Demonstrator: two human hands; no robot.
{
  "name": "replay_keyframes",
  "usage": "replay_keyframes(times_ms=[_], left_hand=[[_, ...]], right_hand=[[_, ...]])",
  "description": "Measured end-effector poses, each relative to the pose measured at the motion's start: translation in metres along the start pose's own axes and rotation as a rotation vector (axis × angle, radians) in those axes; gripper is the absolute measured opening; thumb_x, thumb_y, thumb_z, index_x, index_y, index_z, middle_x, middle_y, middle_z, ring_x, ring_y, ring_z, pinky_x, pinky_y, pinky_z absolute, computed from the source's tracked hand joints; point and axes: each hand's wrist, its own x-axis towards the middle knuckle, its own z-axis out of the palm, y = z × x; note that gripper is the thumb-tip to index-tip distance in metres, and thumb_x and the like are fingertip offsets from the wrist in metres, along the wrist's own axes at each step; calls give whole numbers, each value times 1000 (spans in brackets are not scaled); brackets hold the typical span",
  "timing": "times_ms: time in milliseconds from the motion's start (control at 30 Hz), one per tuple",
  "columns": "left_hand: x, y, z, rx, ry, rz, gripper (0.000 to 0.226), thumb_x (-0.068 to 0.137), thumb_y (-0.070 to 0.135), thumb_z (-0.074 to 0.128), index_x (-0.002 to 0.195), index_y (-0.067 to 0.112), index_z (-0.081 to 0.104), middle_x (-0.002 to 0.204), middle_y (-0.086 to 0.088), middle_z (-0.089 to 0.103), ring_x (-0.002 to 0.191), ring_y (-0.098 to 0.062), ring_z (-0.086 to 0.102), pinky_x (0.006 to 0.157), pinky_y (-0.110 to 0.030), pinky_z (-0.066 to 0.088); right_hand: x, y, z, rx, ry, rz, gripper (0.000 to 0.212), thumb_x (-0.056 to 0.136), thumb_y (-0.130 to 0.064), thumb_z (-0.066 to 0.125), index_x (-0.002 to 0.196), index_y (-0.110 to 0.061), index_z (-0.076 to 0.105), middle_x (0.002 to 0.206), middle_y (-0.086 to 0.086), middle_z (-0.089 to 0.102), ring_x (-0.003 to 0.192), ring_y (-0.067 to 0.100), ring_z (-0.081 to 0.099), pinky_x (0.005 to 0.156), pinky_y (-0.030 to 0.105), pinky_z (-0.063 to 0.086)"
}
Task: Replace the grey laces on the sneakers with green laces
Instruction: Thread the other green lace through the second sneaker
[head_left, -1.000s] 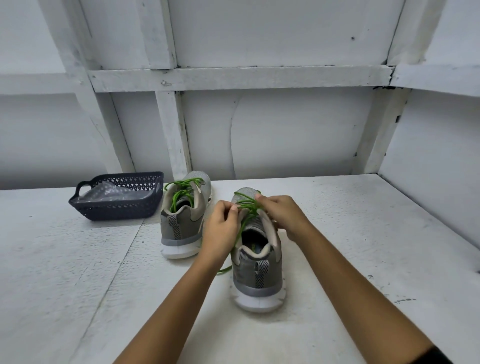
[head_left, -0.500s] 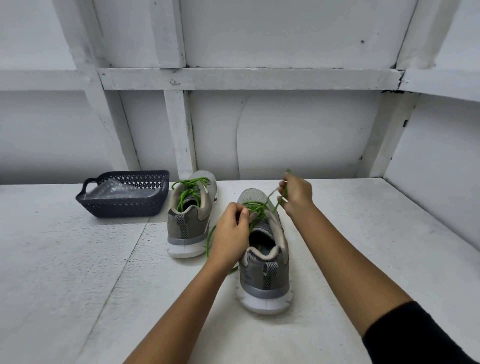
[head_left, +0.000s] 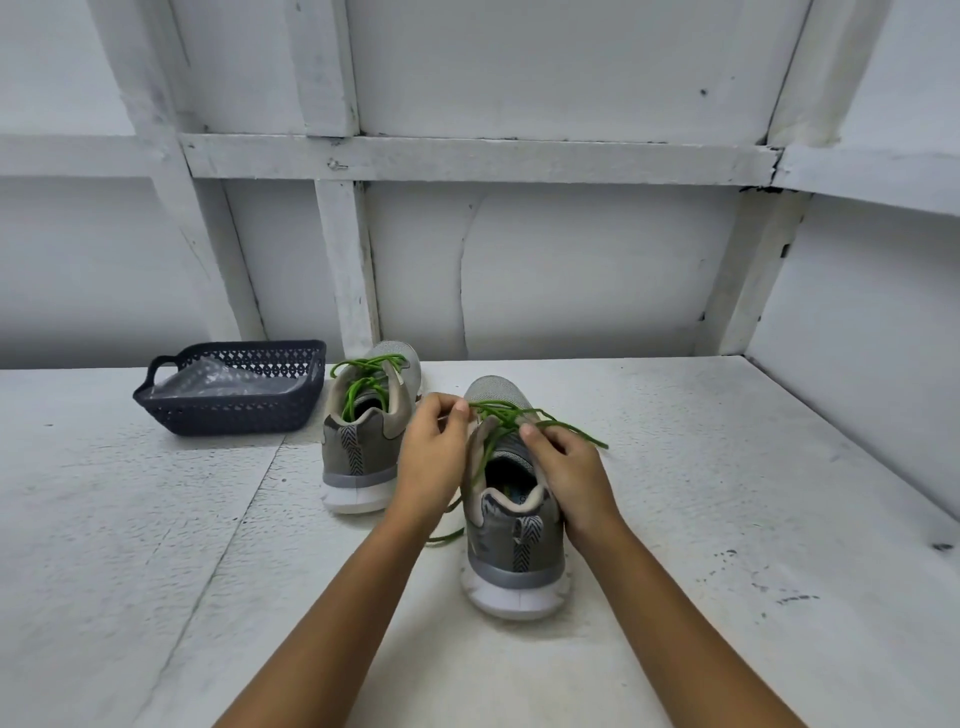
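- On a white table (head_left: 156, 545), we see two grey sneakers standing heels toward the camera. The person's hands are at work over the near sneaker (head_left: 511, 561).
- The left hand (head_left: 434, 457) has its thumb and fingertips pinched on the green lace (head_left: 501, 415) at the top of the tongue. The right hand (head_left: 569, 467) is curled and pinches the same lace just to the right, over the shoe's opening.
- One free end of the lace sticks out past the right hand. Another strand trails down beside the left wrist onto the table.
- The far sneaker (head_left: 358, 452), just to the left and slightly behind, carries a second green lace (head_left: 363, 384), threaded with loose loops lying over its tongue.
- We see no grey lace on either shoe, so we judge the removal done on both and the green threading finished, or nearly so, on the far one.
- What appears left is drawing the near sneaker's lace snug and tying it. We cannot tell whether every eyelet is filled, because the hands cover the upper rows.
- A dark basket (head_left: 234, 415) sits beside the far sneaker with a clear plastic sheet (head_left: 223, 379) inside. We cannot tell whether the old laces lie there.
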Motion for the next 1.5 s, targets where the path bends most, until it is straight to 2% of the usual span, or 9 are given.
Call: replay_keyframes(times_ms=[100, 233, 333, 400, 533, 800, 933, 1200, 1500], left_hand=[[5, 17, -16, -360, 50, -49, 24, 102, 10, 34, 83, 12, 48, 84, -4, 68, 86, -17, 67, 88, -31, 53], [15, 45, -56, -718, 172, -61, 25, 102, 11, 27, 81, 12, 41, 56, -1, 52, 46, -13, 51, 50, -28, 52], [21, 57, -84, -325, 112, -37, 26, 100, 9, 29, 80, 16, 44, 51, 5, 41, 41, -9, 29, 35, -16, 24], [22, 64, -86, 163, -43, -32, 26, 99, 12, 34, 83, 17, 53, 59, 1, 48, 48, -13, 37, 41, -19, 30], [20, 55, -59, 1039, -331, 199, 29, 96, 27, 42, 116, 22, 62, 119, -5, 55, 110, -24, 51, 96, -39, 40], [13, 30, 10, 1320, -466, 391, 36, 97, 35, 41, 120, 16, 59, 132, -5, 45, 122, -28, 38, 95, -40, 34], [18, 22, 4, 1025, -411, 419, 26, 95, 30, 47, 109, 15, 64, 121, -2, 54, 115, -23, 48, 94, -36, 39], [21, 52, -62, -467, -424, -68, 18, 86, 7, 50, 69, 7, 56, 81, -10, 73, 82, -25, 71, 79, -35, 58], [15, 54, -89, -460, -533, -43, 13, 74, 17, 69, 61, 16, 68, 83, -11, 72, 86, -27, 70, 76, -36, 59]], right_hand=[[0, 3, 0, 9, 10, 15, 26, 90, -32, 60, 86, -8, 68, 87, 9, 71, 89, 25, 66, 84, 41, 52], [-1, 5, 1, 54, 38, -11, 28, 90, -30, 61, 81, -4, 67, 81, 9, 68, 81, 21, 63, 80, 37, 51], [-2, 6, 3, 51, 48, -3, 26, 90, -31, 61, 79, -8, 69, 80, 6, 69, 80, 19, 63, 79, 36, 51], [-2, 5, 4, 60, 49, -10, 26, 90, -31, 61, 75, -11, 68, 78, 5, 69, 78, 18, 63, 78, 35, 51], [-1, 4, 3, 63, 56, -21, 23, 90, -30, 60, 75, -15, 68, 82, 5, 70, 83, 19, 64, 79, 34, 52], [-2, 5, 4, 70, 49, -6, 24, 91, -29, 60, 72, -17, 68, 80, 5, 69, 83, 20, 64, 80, 37, 51], [-4, 4, 5, 76, 46, -6, 23, 92, -29, 58, 76, -16, 69, 82, 3, 69, 85, 19, 65, 81, 36, 52], [-2, 8, 2, 126, 72, 6, 17, 91, -30, 60, 88, -19, 72, 91, 2, 72, 92, 18, 66, 86, 35, 53], [-1, 2, 0, 49, 23, -16, 26, 92, -25, 59, 116, -16, 61, 110, 3, 65, 103, 15, 61, 93, 31, 49]])
